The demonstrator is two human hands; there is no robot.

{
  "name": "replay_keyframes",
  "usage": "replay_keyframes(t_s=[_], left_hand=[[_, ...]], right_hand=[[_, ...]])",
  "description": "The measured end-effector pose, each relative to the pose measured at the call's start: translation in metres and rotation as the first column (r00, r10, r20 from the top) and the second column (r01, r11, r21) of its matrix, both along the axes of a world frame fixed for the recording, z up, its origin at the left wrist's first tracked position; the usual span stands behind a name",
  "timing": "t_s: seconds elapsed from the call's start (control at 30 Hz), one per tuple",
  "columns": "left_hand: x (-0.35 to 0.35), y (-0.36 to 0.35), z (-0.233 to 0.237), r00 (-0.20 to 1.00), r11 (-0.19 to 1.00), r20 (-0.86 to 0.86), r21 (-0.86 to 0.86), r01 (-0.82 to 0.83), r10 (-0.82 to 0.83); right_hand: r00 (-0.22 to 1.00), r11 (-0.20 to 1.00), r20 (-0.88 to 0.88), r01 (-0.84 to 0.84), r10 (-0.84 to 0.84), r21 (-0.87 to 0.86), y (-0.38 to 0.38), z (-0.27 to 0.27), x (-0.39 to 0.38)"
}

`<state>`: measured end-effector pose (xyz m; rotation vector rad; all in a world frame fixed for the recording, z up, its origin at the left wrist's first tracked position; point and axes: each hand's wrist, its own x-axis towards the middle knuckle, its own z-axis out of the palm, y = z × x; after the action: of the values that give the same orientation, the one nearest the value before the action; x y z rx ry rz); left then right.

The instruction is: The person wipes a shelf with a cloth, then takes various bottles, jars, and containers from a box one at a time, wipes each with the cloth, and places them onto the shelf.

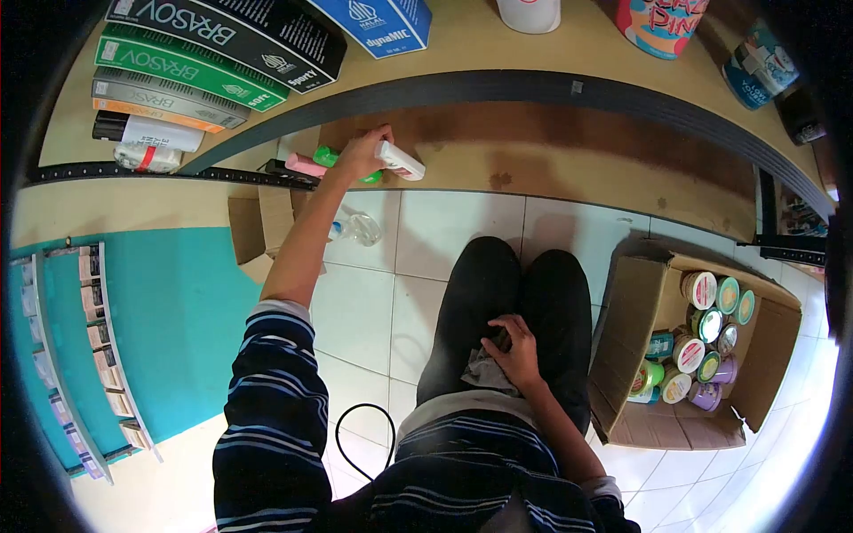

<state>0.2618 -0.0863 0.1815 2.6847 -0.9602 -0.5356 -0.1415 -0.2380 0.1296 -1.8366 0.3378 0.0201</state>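
Note:
My left hand (360, 155) reaches out to the lower shelf, its fingers closed on a small white bottle (402, 162) that lies tilted near the shelf edge. Close by are a pink bottle (305, 165) and a bright green item (327, 156), partly covered by the hand. My right hand (517, 354) rests over my lap with its fingers bent and pinching a crumpled grey cloth (485, 370).
The upper shelf (498, 67) overhangs the lower shelf (586, 155), carrying boxes (191, 64) and containers (660, 25). On the tiled floor are a carton of several tubs (613, 391), a clear plastic bottle (362, 229) and another open carton (258, 224).

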Motion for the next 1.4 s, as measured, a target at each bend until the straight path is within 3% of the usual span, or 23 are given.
replay_keyframes(t_s=[0.1,0.2,0.3,0.5,0.57,0.7,0.77,0.8,0.87,1.0,1.07,1.17,1.4], left_hand=[[0.0,0.003,0.003,0.998,0.999,-0.046,0.029,-0.036,0.037],[0.005,0.011,-0.004,0.999,1.0,0.019,0.0,0.029,-0.029],[0.006,0.011,-0.005,1.0,1.0,-0.003,0.01,-0.01,0.01],[0.012,0.015,-0.006,0.986,0.993,-0.157,0.114,-0.04,0.057],[-0.003,0.002,0.025,0.998,0.987,-0.054,0.161,0.028,-0.02],[0.01,0.022,0.054,0.989,0.989,0.138,0.147,0.03,-0.051],[0.013,0.03,0.074,0.993,0.916,0.12,0.397,-0.06,0.013],[0.025,0.044,0.069,0.992,0.914,0.124,0.4,-0.065,0.016],[0.054,0.073,0.043,0.988,0.784,0.103,0.62,0.026,-0.114],[0.048,0.079,0.025,0.999,0.847,0.037,0.531,-0.029,0.011],[0.053,0.094,0.008,0.987,0.933,0.136,0.339,-0.124,0.082],[0.046,0.085,0.016,0.988,0.923,0.142,0.371,-0.106,0.056],[0.039,0.086,0.016,0.995,0.934,0.103,0.354,-0.038,0.002]], right_hand=[[1.0,1.0,0.021,0.003,-0.002,-0.01,-0.001,0.001,0.0],[0.999,0.997,-0.044,-0.007,0.011,0.071,-0.001,0.001,0.0],[1.0,1.0,0.011,-0.007,0.007,-0.001,-0.001,-0.002,-0.001],[0.996,0.997,-0.092,-0.01,0.017,0.08,-0.001,-0.001,-0.001],[1.0,0.998,-0.028,-0.004,0.005,0.058,-0.002,-0.001,-0.001],[0.997,0.994,-0.067,0.035,-0.028,0.103,-0.001,0.003,0.0],[0.997,0.998,-0.07,-0.015,0.02,0.066,-0.003,0.0,0.001],[0.998,0.997,-0.066,-0.019,0.024,0.069,-0.003,-0.001,0.001],[1.0,1.0,0.008,-0.012,0.011,0.018,-0.002,-0.001,0.001],[1.0,0.999,0.009,0.027,-0.028,0.033,0.0,-0.006,0.0],[0.998,0.999,0.051,0.029,-0.031,0.026,0.0,-0.007,0.0],[0.998,0.996,-0.053,0.032,-0.028,0.081,0.0,-0.001,0.002],[0.998,0.997,-0.054,0.023,-0.019,0.078,0.001,-0.001,0.002]])
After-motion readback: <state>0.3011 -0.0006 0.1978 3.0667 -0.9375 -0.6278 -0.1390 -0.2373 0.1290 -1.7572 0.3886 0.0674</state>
